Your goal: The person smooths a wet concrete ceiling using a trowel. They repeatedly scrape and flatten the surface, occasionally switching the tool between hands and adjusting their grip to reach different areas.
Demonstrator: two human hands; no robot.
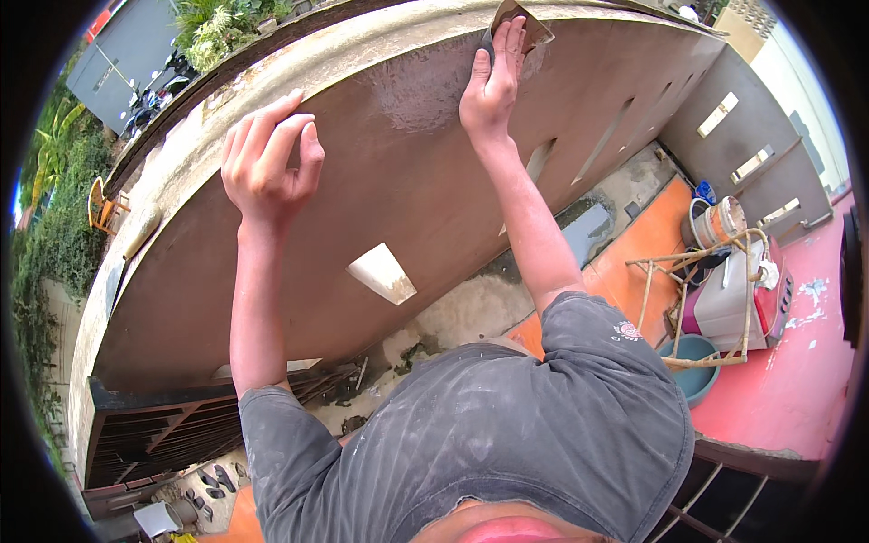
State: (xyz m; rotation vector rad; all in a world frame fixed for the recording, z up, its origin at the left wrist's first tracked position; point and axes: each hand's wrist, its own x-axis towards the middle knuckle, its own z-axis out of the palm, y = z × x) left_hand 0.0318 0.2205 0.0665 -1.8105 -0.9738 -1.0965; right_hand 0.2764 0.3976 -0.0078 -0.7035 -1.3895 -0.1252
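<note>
My right hand reaches up to the wall's upper edge, its fingers laid over a thin brown sheet that looks like sandpaper. The sheet is held against the brown wall, just below the pale ledge. To the left of my right hand, a damp, paler patch marks the wall face. My left hand is raised near the ledge with nothing in it, its fingers loosely bent and apart. Whether its fingertips touch the wall, I cannot tell.
Narrow slots pierce the wall. At right, a bucket, a bamboo frame, a white-and-pink appliance and a teal basin stand close together. Sandals lie lower left. Plants and a motorbike are beyond the wall.
</note>
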